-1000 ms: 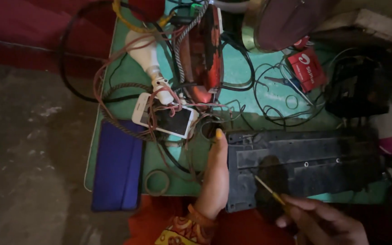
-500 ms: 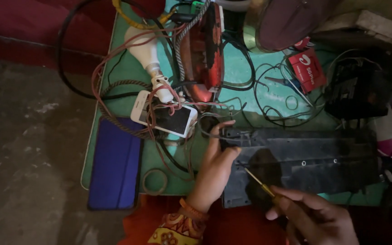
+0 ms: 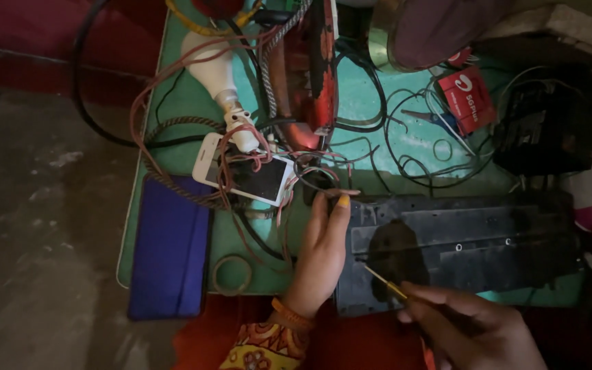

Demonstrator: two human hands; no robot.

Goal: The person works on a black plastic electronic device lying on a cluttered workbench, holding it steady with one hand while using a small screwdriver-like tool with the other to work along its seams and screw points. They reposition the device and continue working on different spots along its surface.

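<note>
Left hand [image 3: 320, 257] open, flat against the black panel [image 3: 460, 250] edge. Right hand [image 3: 477, 329] grips a thin screwdriver [image 3: 385, 282], tip on panel. Red rectangular packet [image 3: 467, 99] lies top right.

A red packet [image 3: 466, 100] lies far right; a dark phone screen [image 3: 260, 179] centre-left.

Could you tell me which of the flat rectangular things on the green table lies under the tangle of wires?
The white phone, crossed by reddish wires; the blue case beside it is uncovered.
</note>
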